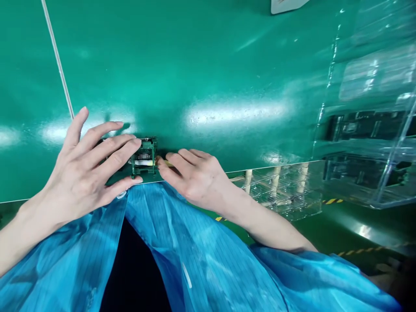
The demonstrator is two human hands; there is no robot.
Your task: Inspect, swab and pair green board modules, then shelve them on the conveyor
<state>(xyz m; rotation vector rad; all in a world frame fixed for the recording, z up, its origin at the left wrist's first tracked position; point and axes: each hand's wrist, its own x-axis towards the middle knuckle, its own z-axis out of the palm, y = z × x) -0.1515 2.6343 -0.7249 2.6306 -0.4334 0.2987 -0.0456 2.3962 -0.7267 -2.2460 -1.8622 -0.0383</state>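
Note:
A small green circuit board assembly (145, 151) sits at the near edge of the green tabletop. My left hand (92, 169) spans it, with the thumb at its near side and fingertips on its far side; the index finger and others are partly spread. Across the boards runs a white and yellow strip or cable (143, 163); its exact kind is unclear. On the right side of the assembly, my right hand (191, 173) is closed in a pinch on the yellow end, which shows between thumb and index finger. The palm hides part of the boards.
A green tabletop (195, 65) stretches ahead, with a pale cord (56, 56) on the left. Clear plastic trays (373, 86) holding dark boards stand at the right. Another clear tray (279, 190) lies below the table's edge. A white object (287, 5) is at the top.

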